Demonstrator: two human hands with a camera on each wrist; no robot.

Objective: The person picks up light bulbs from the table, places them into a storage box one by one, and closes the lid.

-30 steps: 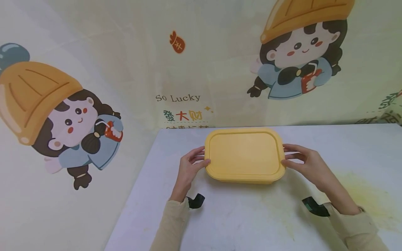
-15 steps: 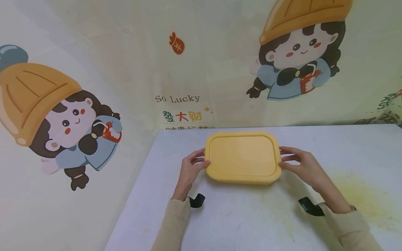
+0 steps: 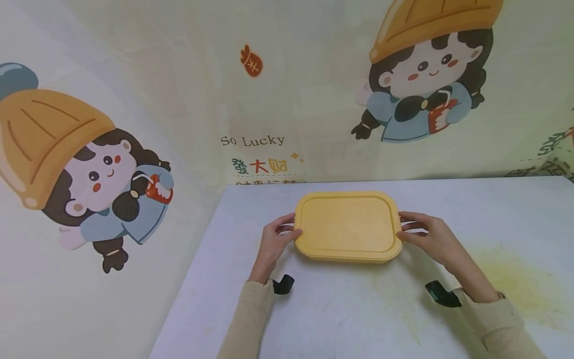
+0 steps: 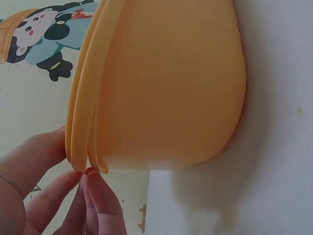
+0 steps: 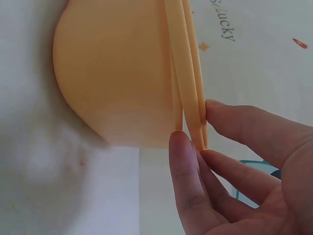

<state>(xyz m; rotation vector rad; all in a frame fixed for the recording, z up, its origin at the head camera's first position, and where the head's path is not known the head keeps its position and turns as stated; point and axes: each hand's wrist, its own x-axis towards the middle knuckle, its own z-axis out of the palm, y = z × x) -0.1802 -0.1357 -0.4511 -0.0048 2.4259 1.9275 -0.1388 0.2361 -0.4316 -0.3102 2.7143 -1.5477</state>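
A yellow lidded food container (image 3: pixel 348 224) with rounded corners sits upright near the back of the table, its lid (image 3: pixel 345 219) covering the top. My left hand (image 3: pixel 274 242) pinches the rim at the container's left end, thumb on the lid edge and fingers curled beneath. At the opposite end my right hand (image 3: pixel 432 239) grips the rim the same way. Both wrist views show the container's side wall (image 4: pixel 171 88) and the layered lid edge (image 5: pixel 188 73), with a narrow slit under the lid edge close to the fingertips. The inside is hidden by the lid.
The white table (image 3: pixel 341 314) bears a yellowish stain (image 3: pixel 515 279) at the right. Behind it hangs a cream backdrop (image 3: pixel 314 89) printed with cartoon figures and lettering. A black wrist mount (image 3: pixel 283 284) sticks out at the left cuff, another black mount (image 3: pixel 441 294) at the right.
The container looks slightly smaller, its far edge lower in view. My right hand has shifted a little left and my left hand slightly right, both still gripping the rim.
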